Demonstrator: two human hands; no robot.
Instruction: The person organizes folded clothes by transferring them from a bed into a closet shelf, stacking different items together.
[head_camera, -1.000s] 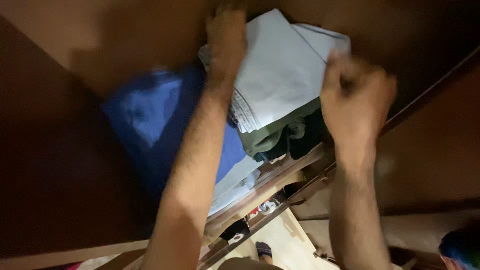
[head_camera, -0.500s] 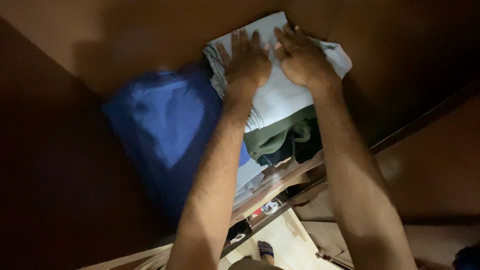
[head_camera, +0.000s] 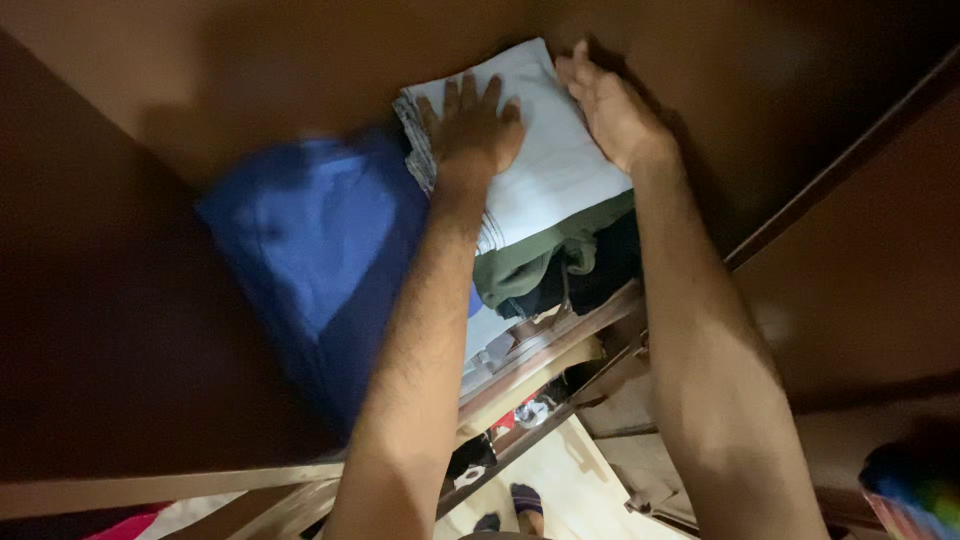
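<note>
Your left hand (head_camera: 472, 125) lies flat and open, fingers spread, palm down on the folded pale grey-white cloth (head_camera: 560, 175) that tops a stack in the dark brown wooden cupboard (head_camera: 250, 70). Your right hand (head_camera: 610, 105) is open too, set on edge against the far right side of that same cloth, fingers pointing into the cupboard, gripping nothing. Both hands touch the cloth, the left nearer its middle and the right at its border, so the cloth sits directly under and between them. Its long axis runs from the cupboard's back wall toward you, slanting down to the right in the head view. Beneath it lies a folded olive-green garment (head_camera: 530, 262), and under that a darker one whose colour you cannot tell in the shadow. Just beside the stack, on your left, a blurred blue folded fabric (head_camera: 320, 250) rests against your left forearm. Below the shelf edge, a wooden rail (head_camera: 545, 355) crosses, with the pale floor (head_camera: 560, 470) and a foot in a dark sock (head_camera: 528, 498) showing past it. No packages, labels or signs are visible anywhere in the cupboard.
</note>
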